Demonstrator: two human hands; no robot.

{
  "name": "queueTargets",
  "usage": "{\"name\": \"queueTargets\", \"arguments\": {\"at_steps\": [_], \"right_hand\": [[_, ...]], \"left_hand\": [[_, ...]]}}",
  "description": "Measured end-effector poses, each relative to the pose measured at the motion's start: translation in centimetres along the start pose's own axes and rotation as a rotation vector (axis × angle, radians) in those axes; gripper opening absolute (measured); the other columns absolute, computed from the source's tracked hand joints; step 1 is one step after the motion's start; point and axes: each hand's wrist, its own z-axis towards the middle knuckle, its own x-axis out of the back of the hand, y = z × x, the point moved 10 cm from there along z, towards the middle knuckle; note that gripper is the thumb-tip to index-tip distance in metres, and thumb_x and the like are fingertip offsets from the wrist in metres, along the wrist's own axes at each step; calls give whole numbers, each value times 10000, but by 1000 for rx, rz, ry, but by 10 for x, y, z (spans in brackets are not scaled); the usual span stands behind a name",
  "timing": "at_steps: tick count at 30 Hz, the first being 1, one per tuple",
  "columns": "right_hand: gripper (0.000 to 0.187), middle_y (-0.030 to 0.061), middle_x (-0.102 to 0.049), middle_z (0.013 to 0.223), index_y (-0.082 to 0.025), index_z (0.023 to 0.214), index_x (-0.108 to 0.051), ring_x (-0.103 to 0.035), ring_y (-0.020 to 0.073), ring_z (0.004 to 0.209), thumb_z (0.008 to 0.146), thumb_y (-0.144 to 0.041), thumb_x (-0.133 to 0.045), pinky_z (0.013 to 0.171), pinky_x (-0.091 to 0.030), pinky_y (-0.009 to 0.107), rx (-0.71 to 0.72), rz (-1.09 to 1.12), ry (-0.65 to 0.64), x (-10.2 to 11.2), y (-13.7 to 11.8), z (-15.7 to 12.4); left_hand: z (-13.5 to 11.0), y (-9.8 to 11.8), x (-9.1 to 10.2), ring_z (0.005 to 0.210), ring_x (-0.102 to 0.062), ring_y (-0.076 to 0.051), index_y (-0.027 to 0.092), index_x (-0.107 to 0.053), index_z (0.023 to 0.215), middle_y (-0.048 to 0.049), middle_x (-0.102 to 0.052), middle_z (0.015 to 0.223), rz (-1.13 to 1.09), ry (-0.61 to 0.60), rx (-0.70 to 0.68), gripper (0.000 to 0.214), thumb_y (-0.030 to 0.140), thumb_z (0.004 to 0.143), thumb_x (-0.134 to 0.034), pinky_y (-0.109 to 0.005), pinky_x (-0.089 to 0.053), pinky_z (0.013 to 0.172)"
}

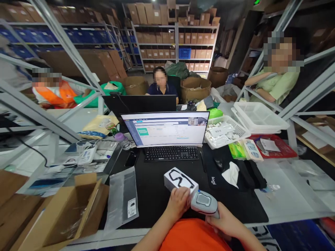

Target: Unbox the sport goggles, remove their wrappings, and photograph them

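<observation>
My left hand [179,203] is closed on the near end of a small white box [180,178] with a black line drawing on its top, held over the black desk mat. In my right hand [225,219] is a grey barcode scanner [204,202], gripped by its handle; its front end is right beside the box and my left fingers. Left of the box lies a clear plastic bag [121,195] with a white printed label [132,208]. Behind the box stand a black keyboard [171,153] and a lit monitor [167,129].
An opened cardboard box [65,212] stands at the left. On the right are a mouse [218,163], a crumpled tissue [231,174], a white basket [225,130] of packets and a red tray [281,146]. Metal posts frame the desk. Several people sit beyond it.
</observation>
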Motion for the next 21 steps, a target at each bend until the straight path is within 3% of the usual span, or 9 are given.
{"name": "queueTargets", "arguments": {"at_steps": [2, 4, 7, 9, 14, 16, 18, 21], "right_hand": [[485, 66, -743, 849, -145, 1209, -639, -659, 192, 596, 766, -340, -678, 535, -521, 291, 14, -16, -16, 5, 5, 2], [604, 121, -750, 1045, -157, 1285, -624, -710, 293, 882, 725, -348, -743, 741, -583, 394, 61, -96, -41, 8, 5, 5], [693, 141, -658, 1324, -185, 1349, -618, -568, 369, 1264, 683, -268, -787, 1089, -424, 492, 83, -239, -101, 6, 4, 11], [729, 136, -623, 1385, -190, 1383, -600, -517, 372, 1330, 683, -255, -791, 1158, -338, 494, 55, -269, -162, -2, 2, 14], [724, 80, -626, 1402, -250, 1374, -618, -508, 374, 1349, 685, -347, -817, 1164, -341, 467, 68, -150, -257, -22, -20, 18], [693, 70, -647, 1377, -263, 1358, -633, -510, 386, 1345, 695, -364, -810, 1163, -340, 481, 87, -142, -267, -25, -20, 22], [709, 77, -643, 1381, -256, 1374, -619, -507, 394, 1347, 695, -346, -801, 1160, -341, 493, 70, -172, -257, -24, -9, 28], [741, 90, -608, 1424, -237, 1412, -579, -493, 379, 1364, 693, -239, -755, 1155, -355, 478, 22, -246, -198, -18, 11, 35]], "left_hand": [[-3, 11, -13, 1151, -636, -247, 300, -619, 1291, -81, -700, 1236, -52, -98, -114, 518, 150, 795, -628, -390, -379, 1110], [-6, 18, -24, 1066, -668, -212, 323, -641, 1261, -65, -722, 1196, -87, -160, -188, 474, 126, 834, -583, -357, -395, 1102], [-10, 22, -33, 1048, -672, -211, 322, -666, 1228, -58, -740, 1154, -105, -204, -252, 447, 94, 857, -566, -363, -376, 1129], [-16, 19, -30, 1114, -655, -217, 322, -674, 1219, -53, -744, 1153, -99, -219, -277, 426, 100, 867, -579, -372, -348, 1159], [-46, -4, 1, 1340, -531, -241, 314, -535, 1406, -81, -603, 1421, -59, -243, -261, 585, 135, 855, -617, -404, -322, 1191], [-56, -35, 22, 1326, -543, -277, 331, -555, 1384, -68, -594, 1434, -41, -165, -65, 705, 251, 718, -772, -408, -358, 1174], [-71, -84, 55, 1300, -559, -291, 323, -622, 1297, -62, -617, 1399, 15, 21, 286, 667, 342, 654, -800, -400, -382, 1155], [-115, -147, 111, 1359, -479, -336, 181, -590, 1290, -185, -549, 1415, 154, 303, 761, 460, 350, 866, -540, -491, -340, 1156]]}}
